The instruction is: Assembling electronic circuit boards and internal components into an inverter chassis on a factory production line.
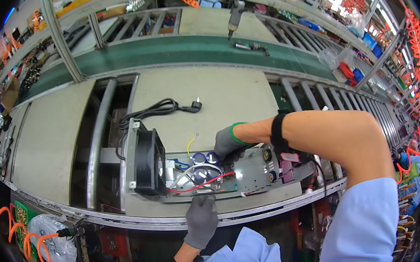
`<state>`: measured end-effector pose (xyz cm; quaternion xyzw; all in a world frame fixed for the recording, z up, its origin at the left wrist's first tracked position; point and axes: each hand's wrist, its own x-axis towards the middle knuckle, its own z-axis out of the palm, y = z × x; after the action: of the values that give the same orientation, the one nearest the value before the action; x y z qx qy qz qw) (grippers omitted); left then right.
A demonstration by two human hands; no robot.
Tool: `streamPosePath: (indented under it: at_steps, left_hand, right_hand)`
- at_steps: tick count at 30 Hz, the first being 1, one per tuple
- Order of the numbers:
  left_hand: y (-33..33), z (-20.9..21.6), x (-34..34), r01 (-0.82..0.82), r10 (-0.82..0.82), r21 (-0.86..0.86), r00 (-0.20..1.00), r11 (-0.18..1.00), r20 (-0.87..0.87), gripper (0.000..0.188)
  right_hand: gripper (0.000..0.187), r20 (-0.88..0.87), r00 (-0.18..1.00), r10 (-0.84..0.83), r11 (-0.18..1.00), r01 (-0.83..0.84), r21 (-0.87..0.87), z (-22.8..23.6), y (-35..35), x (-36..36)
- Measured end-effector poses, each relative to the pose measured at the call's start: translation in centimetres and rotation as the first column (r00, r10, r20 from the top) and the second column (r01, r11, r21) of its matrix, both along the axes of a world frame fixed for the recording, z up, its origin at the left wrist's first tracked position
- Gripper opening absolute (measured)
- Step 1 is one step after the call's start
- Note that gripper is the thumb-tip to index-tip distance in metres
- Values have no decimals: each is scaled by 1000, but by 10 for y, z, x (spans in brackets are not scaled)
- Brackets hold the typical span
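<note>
**Open chassis (252,179) on the line, black fan (149,159) at its left end, both hands at it**

So the chassis sits on a pale panel (214,88), stretching out to the right of the fan. Right hand (229,142) is in a grey glove with a green cuff, reaching in from the far side, well right of the fan. Its fingers are bent down into the chassis beside some blue capacitors (199,158); can't tell if they're pinching anything, the glove hides it. Left hand (202,221), also gloved in grey, is right of the fan and nearer the person, curled with its fingertips at the chassis's near edge. Gripping or just resting? Can't tell.

A red wire (199,189) runs rightward from near the fan's base, and a yellow wire (190,143) pokes up to the fan's right. The black power cord (160,108) is bunched just beyond the fan, plug (192,107) off to the right. Way past the fan there's a green belt (177,50), with a power screwdriver (235,16) hanging above it.
</note>
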<state>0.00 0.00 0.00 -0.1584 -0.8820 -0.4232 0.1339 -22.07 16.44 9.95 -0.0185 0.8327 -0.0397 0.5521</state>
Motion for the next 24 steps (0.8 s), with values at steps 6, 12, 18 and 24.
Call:
streamPosePath:
  at_steps: [6, 12, 18, 24]
  left_hand:
    - [-5, 6, 7, -10, 26, 84, 982, 996, -187, 21]
    - [-16, 48, 1, -51, 68, 61, 949, 997, -308, 21]
    - [-8, 98, -44, 41, -107, -175, 915, 984, -390, 21]
    - [25, 97, -95, 137, -218, -343, 953, 929, -211, 23]
  right_hand:
    - [37, -605, 583, 542, 824, -509, 248, 100, -32, 16]
    - [21, -950, 272, 155, 810, -586, -36, 208, -29, 116]
    - [32, -661, 628, 411, 706, -678, -205, 141, 0, 260]
    - [37, -502, 815, 290, 839, -469, -275, 32, 48, 295]
